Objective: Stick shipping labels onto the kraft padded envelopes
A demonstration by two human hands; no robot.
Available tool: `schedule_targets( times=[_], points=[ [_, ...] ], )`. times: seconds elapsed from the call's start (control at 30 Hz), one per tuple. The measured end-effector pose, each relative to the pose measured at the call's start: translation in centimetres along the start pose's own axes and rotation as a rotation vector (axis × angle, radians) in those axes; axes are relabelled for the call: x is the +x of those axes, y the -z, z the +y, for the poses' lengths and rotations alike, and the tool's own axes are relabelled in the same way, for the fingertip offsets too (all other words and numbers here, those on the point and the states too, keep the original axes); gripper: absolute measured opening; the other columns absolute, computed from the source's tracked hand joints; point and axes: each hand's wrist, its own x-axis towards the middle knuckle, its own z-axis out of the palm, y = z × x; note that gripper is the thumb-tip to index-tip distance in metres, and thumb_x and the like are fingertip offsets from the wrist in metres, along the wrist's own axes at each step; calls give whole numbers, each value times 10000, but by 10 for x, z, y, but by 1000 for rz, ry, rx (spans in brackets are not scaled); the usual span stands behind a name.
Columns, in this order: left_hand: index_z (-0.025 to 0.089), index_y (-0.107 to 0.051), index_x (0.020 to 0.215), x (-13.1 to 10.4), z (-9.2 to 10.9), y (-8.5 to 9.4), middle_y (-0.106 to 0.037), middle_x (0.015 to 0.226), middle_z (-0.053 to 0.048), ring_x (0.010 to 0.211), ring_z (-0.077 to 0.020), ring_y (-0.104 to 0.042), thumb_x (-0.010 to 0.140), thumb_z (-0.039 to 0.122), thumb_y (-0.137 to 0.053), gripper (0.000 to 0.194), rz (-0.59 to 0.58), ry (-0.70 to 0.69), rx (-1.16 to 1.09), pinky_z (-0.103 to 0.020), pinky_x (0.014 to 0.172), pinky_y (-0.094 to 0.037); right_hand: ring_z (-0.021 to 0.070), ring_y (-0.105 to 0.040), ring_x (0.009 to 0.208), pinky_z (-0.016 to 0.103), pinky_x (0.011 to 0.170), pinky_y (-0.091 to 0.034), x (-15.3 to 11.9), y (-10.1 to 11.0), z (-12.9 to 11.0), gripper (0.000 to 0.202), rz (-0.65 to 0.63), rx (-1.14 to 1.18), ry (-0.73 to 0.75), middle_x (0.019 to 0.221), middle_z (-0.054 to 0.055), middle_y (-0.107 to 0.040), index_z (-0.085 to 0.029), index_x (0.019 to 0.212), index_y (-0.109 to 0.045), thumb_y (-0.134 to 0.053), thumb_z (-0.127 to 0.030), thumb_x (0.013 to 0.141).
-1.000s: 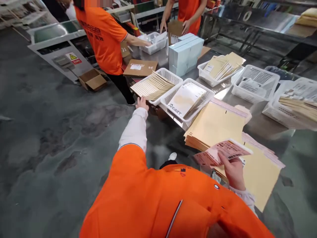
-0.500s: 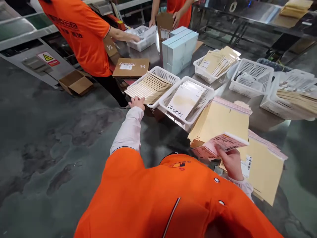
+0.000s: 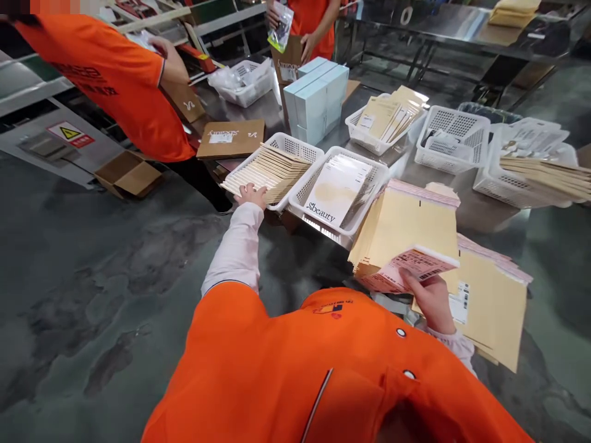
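Note:
My left hand (image 3: 250, 195) reaches forward to a white basket (image 3: 313, 151) filled with a row of tan padded envelopes (image 3: 277, 169). Its fingers are spread over the near left end of that row, touching it. In my right hand (image 3: 433, 303) a strip of pink-and-white printed shipping labels (image 3: 418, 263) is pinched under the thumb. The strip hangs in front of a stack of tan bubble mailers (image 3: 415, 215) with pink flap edges. More mailers (image 3: 501, 307) lie beneath the right wrist, one bearing a white label. Beside the left basket, another white basket (image 3: 301, 209) holds white "Sbeauty" packets (image 3: 339, 187).
Light-blue boxes (image 3: 316, 92) stand behind the baskets, near a flat brown carton (image 3: 233, 136). Farther right are baskets with envelopes (image 3: 390, 117) and plastic packs (image 3: 521, 144). Two co-workers in orange work across the table; an opened carton (image 3: 132, 172) sits on the floor.
The view has shifted slightly. One co-worker's arm has come out of the far basket; the other now holds up a small clear bag. My hands stay at the same things.

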Motion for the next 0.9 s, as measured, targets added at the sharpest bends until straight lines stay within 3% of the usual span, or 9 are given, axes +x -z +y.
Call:
schedule_targets(
  times=[0.17,0.3,0.6,0.73,0.9],
  points=[
    [394,-578,1552,19,3,-3,-358,1698,-125,1535,-444,-278,829,369,-728,739,-78,-66,39,-650,1182,-304,388,-802,980,473,853,-667,0,3,8,471,10,-32,-1,993,176,-837,-174,867,-836,-808,-616,706],
    [365,-639,1499,29,9,-1,-363,1697,-124,1547,-458,-259,808,383,-721,696,-81,-76,50,-671,1196,-286,384,-803,945,460,801,-666,-2,5,14,488,30,-30,-10,986,182,-837,-166,857,-836,-806,-626,695],
    [362,-569,1575,50,24,-4,-327,1732,-132,1555,-445,-255,818,403,-698,770,-115,-98,88,-686,1192,-297,389,-803,917,447,766,-649,-4,10,18,498,56,-93,-41,950,173,-838,-168,836,-840,-793,-644,697],
    [349,-628,1521,53,27,-4,-348,1720,-143,1552,-484,-245,806,421,-711,724,-117,-92,91,-709,1183,-289,401,-796,926,485,797,-644,-4,8,18,531,47,-97,-78,985,189,-835,-160,838,-832,-771,-665,689],
    [346,-608,1528,53,38,0,-332,1722,-144,1557,-461,-244,807,363,-682,725,-111,-100,99,-700,1184,-303,406,-797,939,482,794,-655,-2,5,11,542,39,-66,-76,998,207,-831,-153,839,-825,-778,-667,671]
  ],
)
